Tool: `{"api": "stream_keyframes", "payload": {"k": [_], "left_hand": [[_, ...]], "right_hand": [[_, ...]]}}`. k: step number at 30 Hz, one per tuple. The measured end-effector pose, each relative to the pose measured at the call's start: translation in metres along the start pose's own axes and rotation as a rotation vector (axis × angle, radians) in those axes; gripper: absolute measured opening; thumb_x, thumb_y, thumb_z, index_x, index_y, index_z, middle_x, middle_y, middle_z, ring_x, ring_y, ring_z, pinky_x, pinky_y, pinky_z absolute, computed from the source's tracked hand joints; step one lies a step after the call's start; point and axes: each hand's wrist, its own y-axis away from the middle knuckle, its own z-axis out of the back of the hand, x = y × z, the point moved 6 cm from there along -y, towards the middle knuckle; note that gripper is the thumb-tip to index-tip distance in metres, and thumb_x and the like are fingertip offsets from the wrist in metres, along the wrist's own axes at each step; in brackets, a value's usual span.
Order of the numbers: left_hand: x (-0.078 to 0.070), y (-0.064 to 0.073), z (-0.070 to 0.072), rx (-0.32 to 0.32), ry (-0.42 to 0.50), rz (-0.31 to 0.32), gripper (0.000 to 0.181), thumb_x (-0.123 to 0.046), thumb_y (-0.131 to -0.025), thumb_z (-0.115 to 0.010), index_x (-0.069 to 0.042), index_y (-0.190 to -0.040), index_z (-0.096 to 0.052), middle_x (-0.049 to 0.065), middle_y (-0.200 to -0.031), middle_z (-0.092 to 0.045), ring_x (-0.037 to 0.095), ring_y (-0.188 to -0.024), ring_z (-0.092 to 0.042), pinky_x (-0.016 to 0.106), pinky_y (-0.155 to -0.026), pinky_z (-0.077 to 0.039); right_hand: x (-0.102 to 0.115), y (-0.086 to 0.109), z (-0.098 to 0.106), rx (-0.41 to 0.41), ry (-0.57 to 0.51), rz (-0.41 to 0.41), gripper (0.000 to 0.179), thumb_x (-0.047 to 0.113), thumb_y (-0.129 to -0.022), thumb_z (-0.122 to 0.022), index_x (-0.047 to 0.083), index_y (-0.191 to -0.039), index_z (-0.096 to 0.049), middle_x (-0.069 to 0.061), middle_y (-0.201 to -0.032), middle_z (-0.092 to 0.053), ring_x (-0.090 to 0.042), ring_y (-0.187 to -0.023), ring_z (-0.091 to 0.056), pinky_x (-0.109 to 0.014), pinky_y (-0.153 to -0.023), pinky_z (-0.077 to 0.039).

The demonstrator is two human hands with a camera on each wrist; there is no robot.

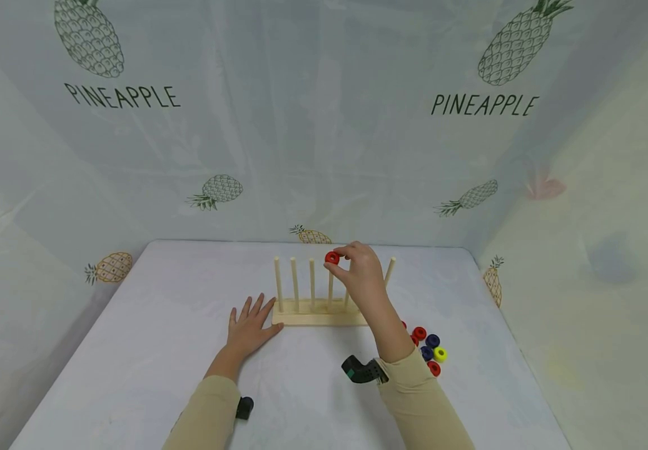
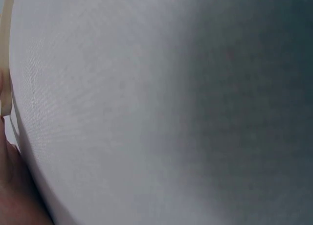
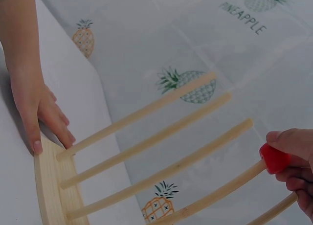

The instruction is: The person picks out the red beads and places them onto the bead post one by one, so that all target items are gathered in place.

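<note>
A wooden base with several upright pegs (image 1: 319, 319) stands on the white table. My right hand (image 1: 362, 275) pinches a red ring-shaped bead (image 1: 332, 258) between thumb and fingers. In the right wrist view the red bead (image 3: 275, 159) is at the tip of one peg (image 3: 220, 191); whether the peg has entered its hole I cannot tell. My left hand (image 1: 249, 331) lies with fingers spread on the table, thumb and fingertips touching the left end of the base. From the right wrist, the left hand (image 3: 36, 102) shows against that end. My right hand and forearm hide some pegs.
Right of the base, partly behind my right forearm, lie several loose beads: red (image 1: 420, 333), dark blue (image 1: 433, 340) and yellow (image 1: 440, 354). A pineapple-print curtain (image 1: 324, 125) hangs behind the table (image 1: 189, 275). The left wrist view shows mostly white cloth (image 2: 107, 98).
</note>
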Motion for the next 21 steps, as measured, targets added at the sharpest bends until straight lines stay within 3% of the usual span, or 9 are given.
{"api": "stream_keyframes", "payload": {"k": [8, 21], "left_hand": [[-0.0012, -0.0015, 0.0009, 0.046, -0.007, 0.021, 0.078, -0.065, -0.091, -0.05, -0.025, -0.155, -0.029, 0.008, -0.162, -0.015, 0.035, -0.148, -0.003, 0.064, -0.11, 0.006], [-0.0051, 0.0004, 0.0043, 0.042, -0.003, 0.018, 0.078, -0.063, -0.091, -0.052, -0.024, -0.155, -0.031, 0.009, -0.162, -0.017, 0.037, -0.147, -0.005, 0.065, -0.11, 0.004]], "right_hand": [[-0.0001, -0.0011, -0.0004, 0.019, -0.002, -0.008, 0.027, 0.019, -0.079, -0.084, 0.003, -0.099, -0.075, -0.007, -0.094, -0.066, -0.026, -0.092, -0.059, -0.039, -0.083, -0.049], [0.0005, -0.0021, -0.0005, 0.062, -0.022, -0.043, 0.028, 0.018, -0.08, -0.082, 0.001, -0.102, -0.075, -0.006, -0.093, -0.064, -0.026, -0.092, -0.058, -0.038, -0.08, -0.048]]}}
